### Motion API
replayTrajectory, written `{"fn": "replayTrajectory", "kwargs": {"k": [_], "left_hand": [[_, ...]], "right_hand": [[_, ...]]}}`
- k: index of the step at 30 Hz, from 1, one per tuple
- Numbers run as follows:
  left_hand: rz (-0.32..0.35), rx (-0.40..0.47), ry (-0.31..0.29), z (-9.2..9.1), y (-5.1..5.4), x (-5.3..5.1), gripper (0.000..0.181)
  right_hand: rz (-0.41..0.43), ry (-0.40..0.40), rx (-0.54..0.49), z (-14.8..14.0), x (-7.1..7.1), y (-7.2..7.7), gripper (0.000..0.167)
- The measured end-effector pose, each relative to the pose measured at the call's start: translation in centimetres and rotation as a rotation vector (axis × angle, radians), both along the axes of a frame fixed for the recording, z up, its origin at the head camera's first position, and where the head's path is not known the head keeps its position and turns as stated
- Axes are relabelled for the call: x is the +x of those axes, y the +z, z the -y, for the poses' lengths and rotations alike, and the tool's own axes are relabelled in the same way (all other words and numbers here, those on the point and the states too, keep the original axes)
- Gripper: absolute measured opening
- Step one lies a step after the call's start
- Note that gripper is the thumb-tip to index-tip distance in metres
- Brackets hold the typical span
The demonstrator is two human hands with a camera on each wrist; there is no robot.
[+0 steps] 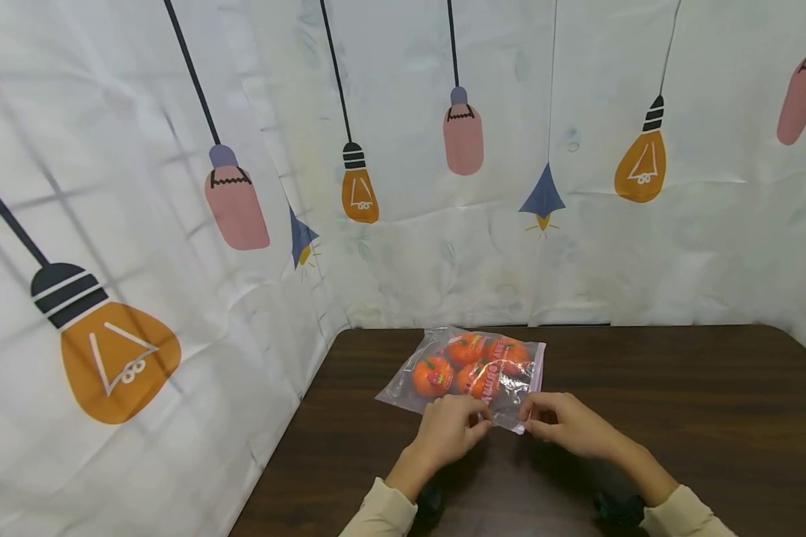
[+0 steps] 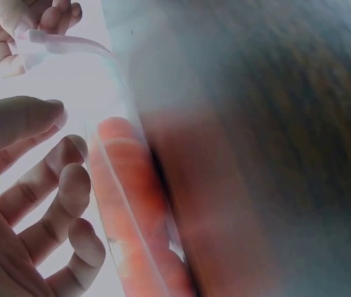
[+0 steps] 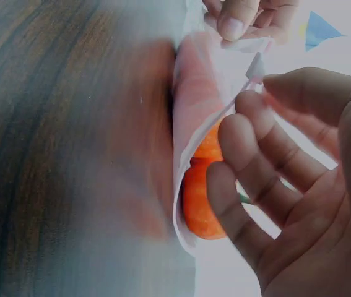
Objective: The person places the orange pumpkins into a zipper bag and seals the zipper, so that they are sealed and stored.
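A clear plastic zip bag (image 1: pixel 410 377) with pink lettering lies on the dark wooden table (image 1: pixel 645 388). Inside are several round orange fruits (image 1: pixel 433 377), at least one with a green stem. My left hand (image 1: pixel 451 429) pinches the near side of the bag between thumb and index finger, the other fingers loosely bent. At the bag's near right corner, my right hand (image 1: pixel 571 425) pinches the end of the whitish zip strip (image 1: pixel 536 369). That strip end (image 3: pixel 255 68) shows at the thumb tip in the right wrist view, where the bag's mouth bows apart.
A white cloth (image 1: pixel 410 276) printed with hanging lamps surrounds the table's back and left side. Dark objects (image 1: pixel 618 509) sit by the right wrist and below the left wrist (image 1: pixel 430 503). Table surface extends to the right of the bag.
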State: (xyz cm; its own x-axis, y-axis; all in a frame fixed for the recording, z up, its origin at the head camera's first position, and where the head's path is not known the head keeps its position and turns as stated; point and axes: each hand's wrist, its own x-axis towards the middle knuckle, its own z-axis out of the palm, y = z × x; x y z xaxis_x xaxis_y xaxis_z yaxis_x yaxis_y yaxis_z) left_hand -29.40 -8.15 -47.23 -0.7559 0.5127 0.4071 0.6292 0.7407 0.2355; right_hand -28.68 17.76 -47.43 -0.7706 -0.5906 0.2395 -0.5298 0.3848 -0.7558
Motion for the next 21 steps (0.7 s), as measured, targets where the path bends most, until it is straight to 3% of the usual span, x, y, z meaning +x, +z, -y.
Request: {"fn": "replayTrajectory", "kwargs": {"k": [8,16,21], "left_hand": [[0.001,0.059,0.016,-0.02,0.37,0.19,0.004],[0.008,0.027,0.001,-0.28,0.37,0.29,0.003],[-0.019,0.007,-0.023,-0.57,0.19,0.41,0.005]], "right_hand": [[-0.102,0.019,-0.026,0.35,0.06,-0.09,0.017],[-0.176,-0.053,-0.014,0.58,0.11,-0.14,0.013],[-0.224,-0.055,-0.028,0.58,0.01,-0.14,0.014]]}}
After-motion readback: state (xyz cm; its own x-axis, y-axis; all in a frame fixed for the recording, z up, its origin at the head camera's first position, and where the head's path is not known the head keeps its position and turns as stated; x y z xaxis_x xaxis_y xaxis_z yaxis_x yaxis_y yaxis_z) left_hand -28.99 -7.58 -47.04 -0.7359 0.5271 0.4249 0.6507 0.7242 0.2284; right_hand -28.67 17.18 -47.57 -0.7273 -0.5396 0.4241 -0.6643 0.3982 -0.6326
